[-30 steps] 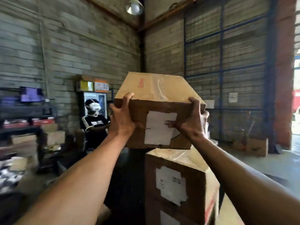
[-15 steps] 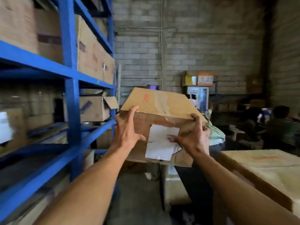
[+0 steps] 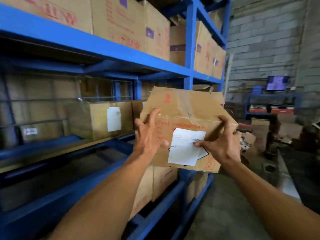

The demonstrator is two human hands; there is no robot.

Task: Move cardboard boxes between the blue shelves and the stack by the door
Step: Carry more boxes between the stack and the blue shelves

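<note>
Right, head cam: I've got the cardboard box [image 3: 187, 108] held up in front of the blue shelves [image 3: 188, 49], approx level w/ the mid tier, resting on nothing. Left hand [image 3: 149, 134] grips its left top corner, fingers over the edge. Right hand [image 3: 223, 142] grips the right corner, thumb on the white label [image 3: 185, 153]. Prob light but soft, w/ wrinkled tape and a dented top. I'd hold it by the corners or underside, not the flaps.

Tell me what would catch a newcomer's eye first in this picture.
A worn cardboard box with a white label is held up front and centre, gripped by the left hand and right hand. Behind it on the left, blue shelves hold more boxes; a lit screen glows far right.
</note>
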